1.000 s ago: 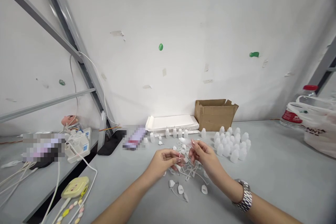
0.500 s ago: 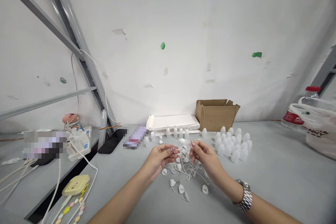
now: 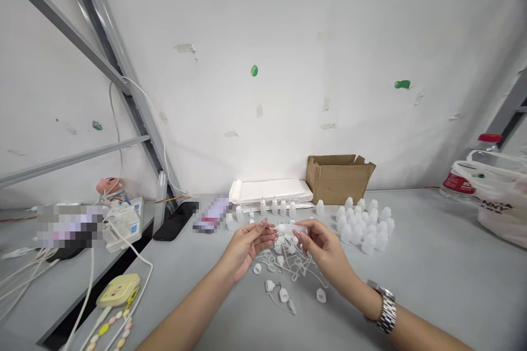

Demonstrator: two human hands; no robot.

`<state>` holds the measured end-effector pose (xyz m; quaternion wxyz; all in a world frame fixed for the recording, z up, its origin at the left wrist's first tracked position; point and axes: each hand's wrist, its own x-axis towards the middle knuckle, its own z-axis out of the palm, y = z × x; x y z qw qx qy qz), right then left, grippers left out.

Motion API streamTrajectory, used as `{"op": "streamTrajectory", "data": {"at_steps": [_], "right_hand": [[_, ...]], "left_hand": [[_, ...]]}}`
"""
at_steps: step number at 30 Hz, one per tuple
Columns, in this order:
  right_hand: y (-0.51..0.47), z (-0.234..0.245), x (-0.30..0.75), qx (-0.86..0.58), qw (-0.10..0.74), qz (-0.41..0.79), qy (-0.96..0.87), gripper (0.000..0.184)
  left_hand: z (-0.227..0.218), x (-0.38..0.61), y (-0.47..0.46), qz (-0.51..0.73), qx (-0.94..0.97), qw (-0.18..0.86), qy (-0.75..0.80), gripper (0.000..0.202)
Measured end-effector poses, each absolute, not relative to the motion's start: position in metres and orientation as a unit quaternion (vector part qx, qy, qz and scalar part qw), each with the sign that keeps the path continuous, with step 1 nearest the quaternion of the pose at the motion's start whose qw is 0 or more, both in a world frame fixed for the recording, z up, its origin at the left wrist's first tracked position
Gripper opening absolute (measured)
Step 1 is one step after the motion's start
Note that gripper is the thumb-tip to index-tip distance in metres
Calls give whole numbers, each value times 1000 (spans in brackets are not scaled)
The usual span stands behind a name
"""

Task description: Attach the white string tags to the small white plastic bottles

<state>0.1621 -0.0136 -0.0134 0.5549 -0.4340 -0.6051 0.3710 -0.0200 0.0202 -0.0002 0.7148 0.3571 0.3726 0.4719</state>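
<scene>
A small translucent squeeze bottle [image 3: 293,228] lies sideways in my right hand [image 3: 323,244], its neck pointing left. The thumb and fingers close around its base end. My left hand [image 3: 253,244] is closed in a pinch right by the bottle's tip; whatever is between those fingertips is too small to make out. Below the hands, on the grey table, spreads a tangle of white caps with thin cords [image 3: 302,266]. A few loose white caps [image 3: 284,294] lie nearer to me.
Several bottles [image 3: 362,225] stand grouped at the right. Others [image 3: 283,208] form a row before a white stack [image 3: 272,189]. Behind are a cardboard box [image 3: 340,181] and, far right, a plastic bag [image 3: 502,197]. Phones [image 3: 212,215], cables and a yellow device [image 3: 118,290] lie left.
The bottle has turned more level between my hands. My right fingers now wrap its base more fully, and my left fingertips have risen slightly towards its tip.
</scene>
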Motion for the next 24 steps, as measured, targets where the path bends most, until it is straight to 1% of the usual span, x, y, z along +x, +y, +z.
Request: {"op": "streamTrajectory", "data": {"at_steps": [5,10,12,17,20,24], "right_hand": [[-15,-14,162,-444,554,354,-609,28],[-15,-13,161,-451,560,333,-610,27],[-15,-13,161,-454,562,326,-610,27],[-17,-12,162,-455,563,309,-617,25],[-18,-10,163,-456,563,298,-622,24],[-21,-9,163,-458,555,295,-628,23]], "left_hand": [[0,-20,21,471,361,711,376,19],[-3,-20,21,457,422,678,392,21],[-5,-19,19,471,460,638,399,21],[-8,-14,12,546,557,479,402,18],[-8,-13,9,550,584,437,406,17],[-8,-14,10,548,599,412,413,17]]}}
